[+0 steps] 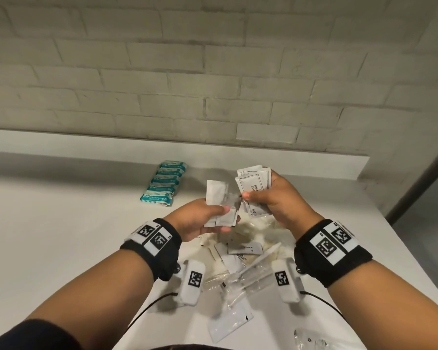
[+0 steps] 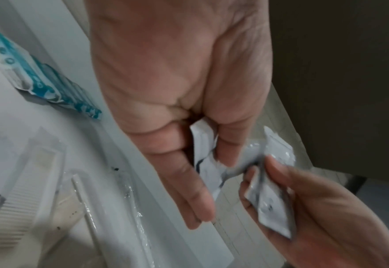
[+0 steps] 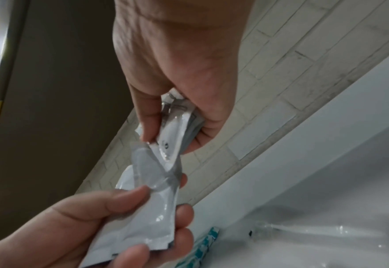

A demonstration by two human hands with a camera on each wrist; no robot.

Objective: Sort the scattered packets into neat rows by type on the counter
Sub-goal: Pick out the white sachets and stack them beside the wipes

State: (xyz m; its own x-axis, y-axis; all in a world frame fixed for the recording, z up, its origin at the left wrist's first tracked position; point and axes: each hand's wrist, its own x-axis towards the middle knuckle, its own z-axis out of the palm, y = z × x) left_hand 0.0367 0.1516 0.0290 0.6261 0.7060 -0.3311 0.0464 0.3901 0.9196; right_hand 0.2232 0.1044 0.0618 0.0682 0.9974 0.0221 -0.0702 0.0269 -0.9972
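Observation:
Above the pile, my left hand [image 1: 213, 213] grips a small bundle of plain white sachets [image 1: 216, 198] between thumb and fingers. My right hand [image 1: 261, 198] holds a fanned stack of white sachets with black printed borders [image 1: 253, 183]. Its thumb tip meets the top edge of the left bundle, where the picture is blurred. The right wrist view shows the left bundle [image 3: 157, 208] touching the right stack [image 3: 175, 130]. Loose scattered packets [image 1: 243, 247] lie on the white counter [image 1: 61, 236] under both hands. A neat row of teal wipe packets [image 1: 162, 184] sits behind, to the left.
Clear-wrapped items, among them a comb [image 2: 23, 190] and a thin stick [image 2: 90, 208], lie in the pile near me. A white pouch [image 1: 228, 322] lies at the counter's near edge. A brick wall [image 1: 213, 84] with a low ledge backs the counter, whose right edge drops off.

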